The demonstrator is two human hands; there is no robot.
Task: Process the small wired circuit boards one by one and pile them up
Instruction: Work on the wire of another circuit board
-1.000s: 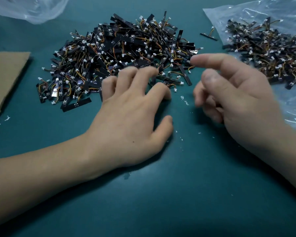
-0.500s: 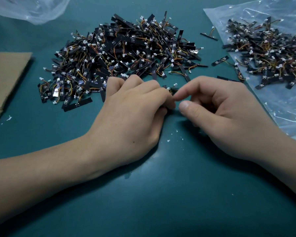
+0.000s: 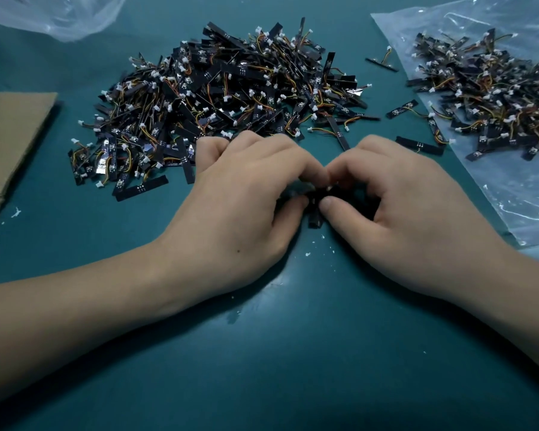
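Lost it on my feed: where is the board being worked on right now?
Head view, centre: the board is pinched between the left hand and right hand, down by the teal mat, on the near side of the big pile.

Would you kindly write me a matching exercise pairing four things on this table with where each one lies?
Things: 1 large board pile; 2 smaller board pile; 3 cardboard sheet; 4 single board.
Places: A pinched between left hand and right hand; B left edge; C on clear plastic sheet; D on bare teal mat, centre.
Pairs: 1-D; 2-C; 3-B; 4-A.
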